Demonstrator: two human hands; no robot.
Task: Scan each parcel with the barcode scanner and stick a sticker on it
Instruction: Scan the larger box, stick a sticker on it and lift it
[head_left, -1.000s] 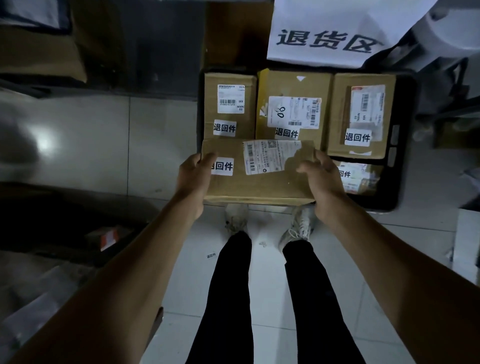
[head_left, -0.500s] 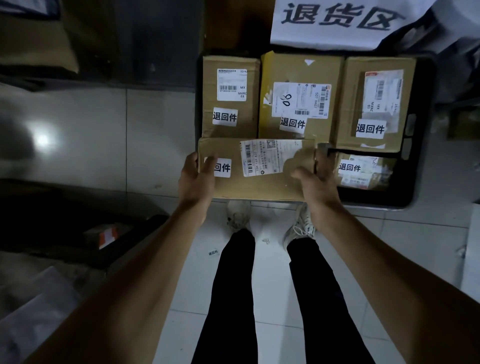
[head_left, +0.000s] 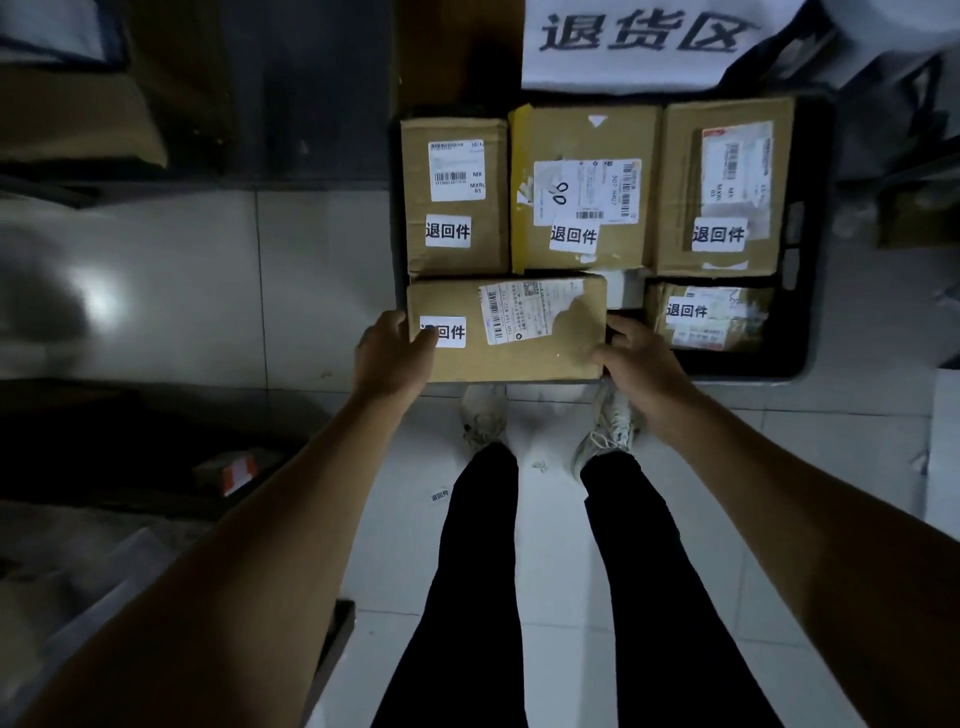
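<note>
- Head view, looking down: the front parcel (head_left: 506, 332) sits in the near-left corner of the black tray (head_left: 795, 358), and both hands are on it.
- The left hand (head_left: 392, 356) grips the parcel's left end, thumb lying over its white sticker (head_left: 445, 331); grip clamped on the box.
- The right hand (head_left: 636, 361) curls round the parcel's right end, fingers tucked down the side; grip clamped there too.
- Progress check: this parcel already wears a sticker beside its torn shipping label (head_left: 524, 312).
- Behind it in the tray, three more parcels, left (head_left: 454, 197), middle (head_left: 584, 189) and right (head_left: 724, 187), each stickered.
- At the tray's near-right, a small parcel (head_left: 711, 317), stickered as well.
- No scanner in sight, so scanning cannot be confirmed.
- My read: five look finished; any others lie out of frame.
</note>
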